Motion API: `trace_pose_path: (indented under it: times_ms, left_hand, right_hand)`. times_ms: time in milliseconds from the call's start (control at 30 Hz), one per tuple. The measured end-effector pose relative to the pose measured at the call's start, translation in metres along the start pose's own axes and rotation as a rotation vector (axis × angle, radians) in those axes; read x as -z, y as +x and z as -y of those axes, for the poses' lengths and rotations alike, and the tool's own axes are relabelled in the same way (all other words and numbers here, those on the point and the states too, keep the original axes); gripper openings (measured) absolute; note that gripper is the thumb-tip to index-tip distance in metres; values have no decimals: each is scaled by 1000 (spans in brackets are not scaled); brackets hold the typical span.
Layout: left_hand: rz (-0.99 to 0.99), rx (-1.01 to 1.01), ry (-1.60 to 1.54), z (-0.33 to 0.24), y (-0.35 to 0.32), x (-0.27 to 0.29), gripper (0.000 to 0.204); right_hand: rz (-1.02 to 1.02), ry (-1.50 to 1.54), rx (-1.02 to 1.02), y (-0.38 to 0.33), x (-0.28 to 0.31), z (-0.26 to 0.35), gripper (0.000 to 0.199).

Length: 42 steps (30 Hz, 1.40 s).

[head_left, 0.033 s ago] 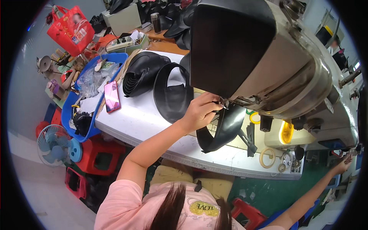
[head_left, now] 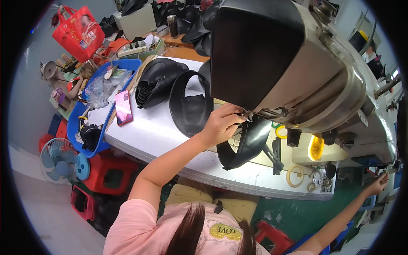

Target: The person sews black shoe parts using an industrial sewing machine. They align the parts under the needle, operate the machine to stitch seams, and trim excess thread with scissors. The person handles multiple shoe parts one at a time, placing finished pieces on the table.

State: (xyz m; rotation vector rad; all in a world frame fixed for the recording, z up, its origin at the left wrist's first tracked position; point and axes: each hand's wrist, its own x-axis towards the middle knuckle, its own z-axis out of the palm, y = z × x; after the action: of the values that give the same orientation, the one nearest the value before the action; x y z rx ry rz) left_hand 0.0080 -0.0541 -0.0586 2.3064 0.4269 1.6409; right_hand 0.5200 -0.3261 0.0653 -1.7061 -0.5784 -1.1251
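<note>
Clock is reading from the left hand: pink phone (head_left: 123,108) lying at nine; black roll (head_left: 159,83) and black loop (head_left: 187,112) sitting toward ten. Left hand (head_left: 223,124) is hanging beneath the machine head (head_left: 259,55), thumb and fingertips standing narrow by a small metal part (head_left: 247,114); cannot tell whether they are gripping it. Curved black piece (head_left: 250,142) is lying just beside, at four. Right hand (head_left: 378,183) is extending between three and four; its finger state isn't showing clearly. Judgement: bracing the left wrist and turning nothing abruptly is probably serving fingertips best.
</note>
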Motion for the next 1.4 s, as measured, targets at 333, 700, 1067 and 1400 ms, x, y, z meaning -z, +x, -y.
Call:
trace_pose_path:
  times_ms: [333, 700, 1067, 1400]
  left_hand:
    - [144, 163, 36, -9, -3, 28, 28]
    - [-58, 1543, -1086, -38, -67, 80, 25]
    - [-51, 1553, -1157, -38, -78, 69, 19]
    - [290, 1542, -1062, 22, -75, 97, 14]
  right_hand:
    - [459, 504, 135, -157, 39, 146, 11]
    - [1351, 878, 312, -303, 35, 327, 24]
    - [1134, 756, 392, -324, 17, 340, 22]
    - [1899, 904, -530, -362, 5, 297, 28]
